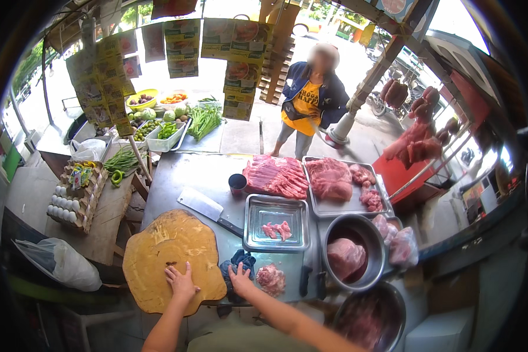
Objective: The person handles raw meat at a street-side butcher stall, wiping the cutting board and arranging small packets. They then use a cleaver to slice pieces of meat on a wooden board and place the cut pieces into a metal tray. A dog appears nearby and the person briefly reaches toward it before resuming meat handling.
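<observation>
My left hand (182,283) lies with fingers spread on a thick round wooden chopping block (173,234), by a small dark mark in the wood. My right hand (240,280) rests, fingers apart, against a crumpled dark blue cloth (236,262) at the block's right edge; I cannot see it grip the cloth. Just right of that hand sits a small heap of pale pink meat (270,280). A cleaver (200,202) with a black handle lies beyond the block. Its handle end reaches a steel tray (276,242) holding a few small meat pieces.
A rib slab (276,176) and a tray of pork (330,179) lie at the table's far side. A dark-handled knife (304,280) and a metal pot (376,225) stand right. Eggs (64,205) and vegetables are left. A person (312,97) stands beyond; meat (415,144) hangs right.
</observation>
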Demonstrator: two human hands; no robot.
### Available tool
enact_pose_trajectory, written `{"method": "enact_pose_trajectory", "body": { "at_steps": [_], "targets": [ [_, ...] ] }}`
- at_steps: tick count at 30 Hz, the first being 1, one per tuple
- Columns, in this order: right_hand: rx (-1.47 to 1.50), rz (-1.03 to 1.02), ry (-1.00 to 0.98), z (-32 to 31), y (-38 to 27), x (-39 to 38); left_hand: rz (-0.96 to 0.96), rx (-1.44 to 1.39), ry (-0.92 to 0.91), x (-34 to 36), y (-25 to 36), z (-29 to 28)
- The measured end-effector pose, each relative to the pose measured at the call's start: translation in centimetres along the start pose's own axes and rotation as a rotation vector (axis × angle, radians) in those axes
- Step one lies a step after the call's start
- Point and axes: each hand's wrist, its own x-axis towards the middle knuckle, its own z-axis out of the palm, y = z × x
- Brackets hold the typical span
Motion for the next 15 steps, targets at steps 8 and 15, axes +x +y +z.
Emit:
{"method": "enact_pose_trajectory", "body": {
  "at_steps": [8,15],
  "targets": [
    [0.200,0.034,0.056,-5.4,-0.5,-0.4,0.000,0.039,-0.015,0.3,-0.2,0.3],
    [0.374,-0.070,0.117,-7.1,-0.1,-1.3,-0.005,0.093,0.019,0.6,-0.1,0.7]
  ]
}}
